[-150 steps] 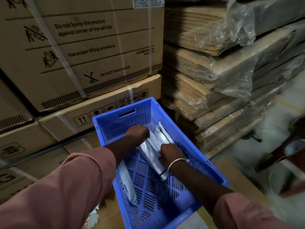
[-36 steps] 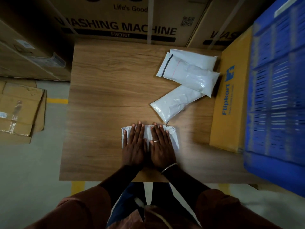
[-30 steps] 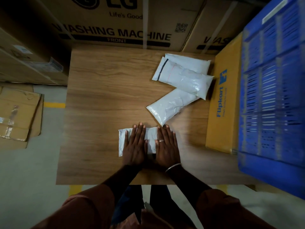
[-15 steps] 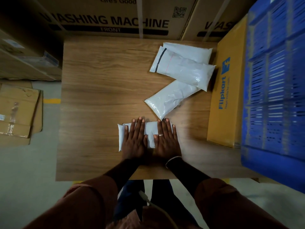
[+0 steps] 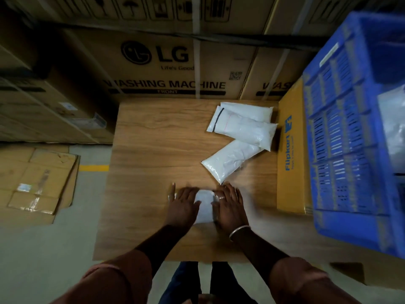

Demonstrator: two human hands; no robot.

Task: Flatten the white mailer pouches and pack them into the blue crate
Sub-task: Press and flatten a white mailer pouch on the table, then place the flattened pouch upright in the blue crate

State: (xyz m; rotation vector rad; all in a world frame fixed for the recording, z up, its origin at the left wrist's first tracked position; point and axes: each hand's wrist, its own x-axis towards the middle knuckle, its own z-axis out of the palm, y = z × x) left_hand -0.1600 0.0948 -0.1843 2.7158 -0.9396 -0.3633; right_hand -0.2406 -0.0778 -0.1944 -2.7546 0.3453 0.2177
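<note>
A white mailer pouch point(image 5: 204, 205) lies near the front of the wooden table point(image 5: 153, 150). My left hand point(image 5: 183, 205) presses flat on its left part and my right hand point(image 5: 229, 207) on its right part, fingers straight, so only the pouch's middle strip shows. Both hands are blurred. Three more puffy white pouches lie at the table's back right: one at the rear point(image 5: 247, 109), one with a black strip point(image 5: 241, 129) overlapping it, and one angled pouch point(image 5: 230, 161) nearest my right fingertips. The blue crate point(image 5: 341, 150) stands at the right, with something white inside.
A yellow Flipkart box point(image 5: 290, 150) lies between the table and the crate. Large LG washing machine cartons point(image 5: 171, 69) wall off the back. Flattened cardboard point(image 5: 32, 183) lies on the grey floor at the left, beside a yellow floor line point(image 5: 94, 167).
My hands have slid apart toward the pouch's two ends, uncovering its middle. The camera has tilted up, showing more of the cartons and the crate's inside.
</note>
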